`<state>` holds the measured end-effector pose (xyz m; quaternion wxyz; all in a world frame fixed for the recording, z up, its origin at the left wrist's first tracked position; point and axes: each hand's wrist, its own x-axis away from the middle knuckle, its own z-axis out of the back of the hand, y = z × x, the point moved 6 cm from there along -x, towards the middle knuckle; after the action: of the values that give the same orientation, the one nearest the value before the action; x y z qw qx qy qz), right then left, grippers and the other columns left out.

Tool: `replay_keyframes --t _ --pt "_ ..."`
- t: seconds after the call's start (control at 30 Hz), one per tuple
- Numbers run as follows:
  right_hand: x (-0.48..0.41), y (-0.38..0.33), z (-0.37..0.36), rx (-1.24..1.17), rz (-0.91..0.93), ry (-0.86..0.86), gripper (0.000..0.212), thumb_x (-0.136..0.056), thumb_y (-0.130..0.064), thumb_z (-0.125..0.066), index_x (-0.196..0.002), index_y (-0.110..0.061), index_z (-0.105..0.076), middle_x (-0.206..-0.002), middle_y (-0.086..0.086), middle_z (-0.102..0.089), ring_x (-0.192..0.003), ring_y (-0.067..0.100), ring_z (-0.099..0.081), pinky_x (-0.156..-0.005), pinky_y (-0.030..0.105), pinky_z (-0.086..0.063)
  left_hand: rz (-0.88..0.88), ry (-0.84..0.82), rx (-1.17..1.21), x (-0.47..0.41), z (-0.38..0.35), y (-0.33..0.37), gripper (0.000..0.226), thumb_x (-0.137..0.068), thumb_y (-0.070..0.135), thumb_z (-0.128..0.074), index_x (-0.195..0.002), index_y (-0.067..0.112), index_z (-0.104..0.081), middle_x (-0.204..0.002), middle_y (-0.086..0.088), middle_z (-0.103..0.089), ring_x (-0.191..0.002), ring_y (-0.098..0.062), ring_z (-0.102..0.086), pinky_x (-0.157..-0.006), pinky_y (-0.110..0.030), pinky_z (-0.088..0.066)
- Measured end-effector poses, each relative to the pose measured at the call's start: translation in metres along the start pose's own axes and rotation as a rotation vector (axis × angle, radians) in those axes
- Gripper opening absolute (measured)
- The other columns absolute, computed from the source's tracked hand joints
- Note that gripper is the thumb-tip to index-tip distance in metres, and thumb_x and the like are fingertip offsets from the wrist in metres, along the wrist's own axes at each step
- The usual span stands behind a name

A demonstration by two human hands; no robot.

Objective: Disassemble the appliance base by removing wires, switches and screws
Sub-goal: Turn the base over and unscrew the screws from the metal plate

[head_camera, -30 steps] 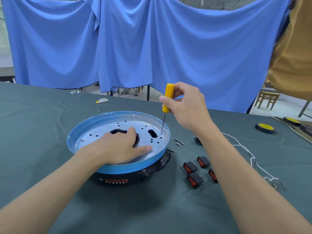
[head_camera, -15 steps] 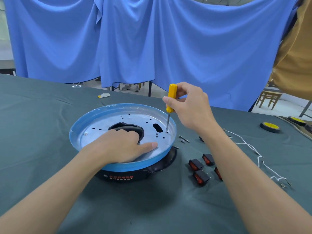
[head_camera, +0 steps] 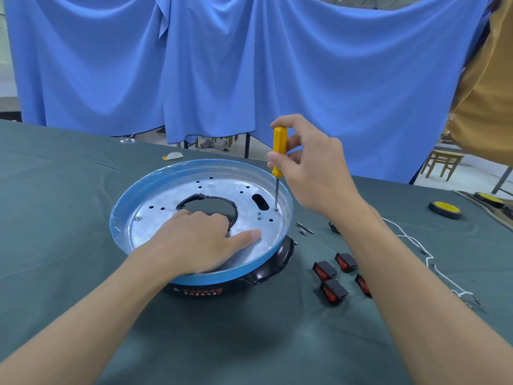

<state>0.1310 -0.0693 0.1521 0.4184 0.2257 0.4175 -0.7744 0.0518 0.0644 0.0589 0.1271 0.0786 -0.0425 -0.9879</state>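
Head view: one appliance base (head_camera: 200, 290) on the table (head_camera: 55, 218). The left hand (head_camera: 200, 240) holds it, fingers hooked at the central opening. The right hand (head_camera: 313, 168) grasps one screwdriver (head_camera: 279, 148), its tip in a plate hole. To the right lie four switches (head_camera: 324, 269), two loose screws (head_camera: 304, 229) and one white wire (head_camera: 410, 240).

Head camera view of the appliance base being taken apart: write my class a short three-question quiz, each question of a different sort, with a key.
1. How many red rocker switches lie on the cloth beside the appliance base?
2. True or false: the right hand holds the yellow screwdriver upright, its tip at a hole in the metal plate.
3. The left hand rests on: A the metal plate, B the switches, C the screwdriver.
Key: 1 four; 2 true; 3 A.
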Motion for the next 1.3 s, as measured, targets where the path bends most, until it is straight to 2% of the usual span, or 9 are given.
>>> replay_keyframes --t 0.13,0.23,0.37,0.57,0.67,0.83,1.03,1.2,1.3 --pt "0.005 0.009 -0.013 0.044 -0.042 -0.121 0.026 -0.091 -0.018 -0.064 -0.111 -0.029 -0.052 -0.083 0.004 -0.067 -0.081 0.023 -0.067 -0.078 0.036 -0.053 -0.017 0.028 -0.015 0.001 0.001 0.001 0.070 -0.082 0.079 -0.019 -0.065 0.017 -0.046 -0.065 0.005 -0.047 -0.064 -0.005 -0.037 -0.064 -0.032 -0.024" --pt "0.005 0.015 -0.011 0.077 -0.085 -0.082 0.024 -0.086 -0.027 -0.071 -0.099 -0.030 -0.051 -0.073 -0.002 -0.066 -0.077 0.019 -0.064 -0.069 0.028 -0.050 -0.028 0.016 -0.006 0.001 0.001 0.002 0.070 -0.084 0.078 -0.020 -0.063 0.016 -0.045 -0.065 0.004 -0.049 -0.063 -0.006 -0.040 -0.056 -0.024 -0.022" --pt "0.003 0.016 -0.006 0.149 -0.098 -0.059 0.027 -0.082 -0.035 -0.074 -0.089 -0.026 -0.049 -0.066 -0.003 -0.064 -0.076 0.020 -0.057 -0.061 0.027 -0.041 -0.022 -0.033 0.006 -0.001 -0.001 0.003 0.070 -0.083 0.079 -0.020 -0.065 0.017 -0.048 -0.068 0.004 -0.050 -0.066 -0.006 -0.040 -0.060 -0.032 -0.025" --pt "0.004 0.010 -0.013 0.132 -0.111 -0.297 0.020 -0.090 -0.016 -0.063 -0.107 -0.022 -0.054 -0.095 0.002 -0.065 -0.096 0.030 -0.060 -0.087 0.040 -0.049 -0.019 -0.040 0.007 -0.001 0.000 0.003 0.070 -0.084 0.078 -0.022 -0.065 0.015 -0.046 -0.068 0.002 -0.053 -0.067 -0.008 -0.044 -0.055 -0.024 -0.023" --pt "0.005 0.010 -0.014 0.089 -0.125 -0.360 0.023 -0.092 -0.013 -0.060 -0.111 -0.023 -0.052 -0.102 0.004 -0.065 -0.098 0.028 -0.062 -0.089 0.044 -0.050 -0.013 -0.046 0.010 -0.001 -0.001 0.002 0.069 -0.084 0.078 -0.023 -0.064 0.015 -0.045 -0.067 0.002 -0.051 -0.066 -0.008 -0.044 -0.056 -0.026 -0.025" --pt "0.005 0.014 -0.007 0.210 -0.148 -0.116 0.030 -0.081 -0.038 -0.072 -0.087 -0.016 -0.052 -0.077 0.005 -0.066 -0.086 0.029 -0.058 -0.075 0.039 -0.050 -0.022 -0.020 0.003 0.000 0.000 0.002 0.070 -0.083 0.080 -0.021 -0.063 0.017 -0.045 -0.064 0.003 -0.050 -0.063 -0.009 -0.043 -0.054 -0.024 -0.023" --pt "-0.003 -0.004 0.003 0.226 0.000 0.037 0.027 -0.089 -0.032 -0.065 -0.106 -0.014 -0.055 -0.078 0.007 -0.064 -0.081 0.033 -0.057 -0.077 0.042 -0.048 0.005 0.006 0.008 0.001 0.000 -0.004 0.071 -0.079 0.083 -0.017 -0.066 0.020 -0.047 -0.068 0.005 -0.051 -0.067 -0.011 -0.043 -0.060 -0.031 -0.027" --pt "0.005 0.010 -0.017 0.258 -0.056 -0.146 0.027 -0.095 -0.025 -0.058 -0.118 -0.016 -0.049 -0.083 0.011 -0.060 -0.082 0.030 -0.052 -0.068 0.034 -0.039 -0.006 0.009 0.006 0.001 -0.001 0.000 0.070 -0.082 0.080 -0.020 -0.065 0.018 -0.045 -0.066 0.003 -0.050 -0.064 -0.008 -0.041 -0.058 -0.031 -0.025" --pt "0.007 0.018 -0.019 0.233 -0.095 -0.170 0.025 -0.094 -0.027 -0.058 -0.116 -0.018 -0.049 -0.085 0.012 -0.060 -0.085 0.031 -0.054 -0.070 0.036 -0.044 0.000 -0.024 0.010 -0.001 -0.002 0.000 0.070 -0.083 0.079 -0.021 -0.067 0.017 -0.049 -0.068 0.004 -0.052 -0.065 -0.008 -0.043 -0.056 -0.026 -0.023"
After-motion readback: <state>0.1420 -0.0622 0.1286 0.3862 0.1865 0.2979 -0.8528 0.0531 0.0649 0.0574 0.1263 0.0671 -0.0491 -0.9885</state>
